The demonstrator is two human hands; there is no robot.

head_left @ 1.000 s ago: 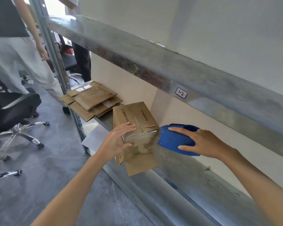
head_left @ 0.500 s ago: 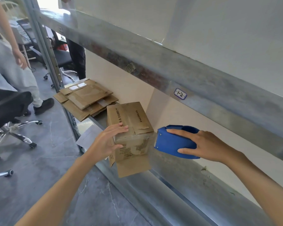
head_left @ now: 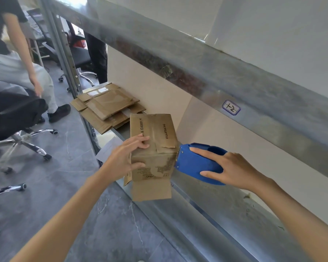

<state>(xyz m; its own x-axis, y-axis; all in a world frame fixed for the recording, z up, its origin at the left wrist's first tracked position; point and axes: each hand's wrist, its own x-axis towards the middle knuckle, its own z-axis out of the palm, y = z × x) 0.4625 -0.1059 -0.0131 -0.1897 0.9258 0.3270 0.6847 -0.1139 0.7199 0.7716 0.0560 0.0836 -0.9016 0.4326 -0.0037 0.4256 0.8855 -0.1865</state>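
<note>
**Box of worn brown cardboard (head_left: 151, 148) braced from the left, blue plastic tape dispenser (head_left: 193, 165) at its right edge**

The box stands at the front edge of the grey metal shelf (head_left: 225, 214), and one loose lower flap (head_left: 151, 190) hangs open over that edge. Its long axis runs from the front edge back towards the wall, away from the person.

The left hand (head_left: 123, 157) grips the near left corner of the box, with the fingers curled over the top face and the thumb on the front face. The right hand (head_left: 233, 169) holds the dispenser, its forefinger laid straight along the top and its thumb underneath.

The dispenser lies to the right of the box. Its nose touches the near right top edge, and its own length runs left to right, square across the box's long axis.

The coming move seems to turn on that crossing. Tape would most likely be drawn leftward over the top, so the right hand does the work while the left resists the push. The left fingertips lie on the top face in that likely path and may need to shift.

A stack of flattened brown cardboard sheets (head_left: 106, 108) lies at the shelf's left end, near the box's far side but not in the way.
</note>
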